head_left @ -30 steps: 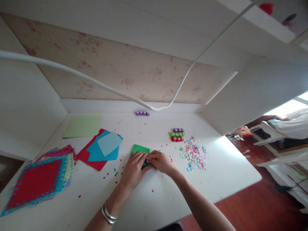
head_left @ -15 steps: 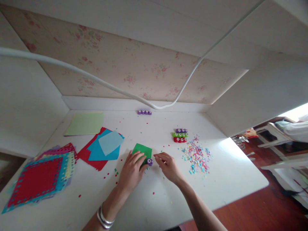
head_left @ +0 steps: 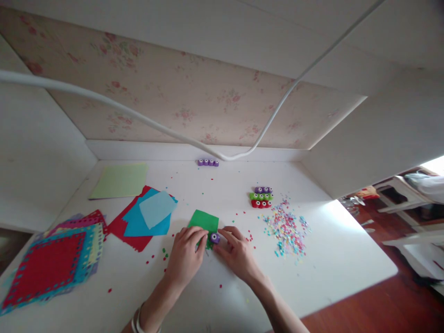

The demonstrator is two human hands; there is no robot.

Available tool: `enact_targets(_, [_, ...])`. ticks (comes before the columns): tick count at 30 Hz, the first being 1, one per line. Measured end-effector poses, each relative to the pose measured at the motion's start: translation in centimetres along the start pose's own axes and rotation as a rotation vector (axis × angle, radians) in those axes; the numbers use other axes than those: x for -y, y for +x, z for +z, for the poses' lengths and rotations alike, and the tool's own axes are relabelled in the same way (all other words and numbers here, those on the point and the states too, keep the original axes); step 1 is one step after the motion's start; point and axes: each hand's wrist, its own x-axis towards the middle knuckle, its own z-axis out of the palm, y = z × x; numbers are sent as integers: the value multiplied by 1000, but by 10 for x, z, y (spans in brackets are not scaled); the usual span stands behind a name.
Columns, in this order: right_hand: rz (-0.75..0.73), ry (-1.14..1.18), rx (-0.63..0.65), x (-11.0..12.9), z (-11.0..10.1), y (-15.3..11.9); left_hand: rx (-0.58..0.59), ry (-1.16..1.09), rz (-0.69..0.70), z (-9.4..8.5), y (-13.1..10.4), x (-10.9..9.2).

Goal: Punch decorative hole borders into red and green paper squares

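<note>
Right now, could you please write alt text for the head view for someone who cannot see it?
A person's left hand touches a green paper sheet while the right hand is at a small purple punch by the sheet's near edge, on a white table. Coloured paper sheets lie to the left, a heap of multicoloured confetti to the right.

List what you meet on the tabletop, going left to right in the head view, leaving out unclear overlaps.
Hole-edged sheets → red and blue sheets → left hand → single purple punch → right hand → three-row block of punches → confetti
</note>
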Motion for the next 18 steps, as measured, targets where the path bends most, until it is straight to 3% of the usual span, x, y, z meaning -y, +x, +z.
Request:
enact_targets(7, [3, -33, 15, 3, 2, 8, -35, -8, -18, -1, 1, 3])
enact_targets(18, [285, 519, 32, 9, -7, 17, -212, -193, -85, -8, 3, 0])
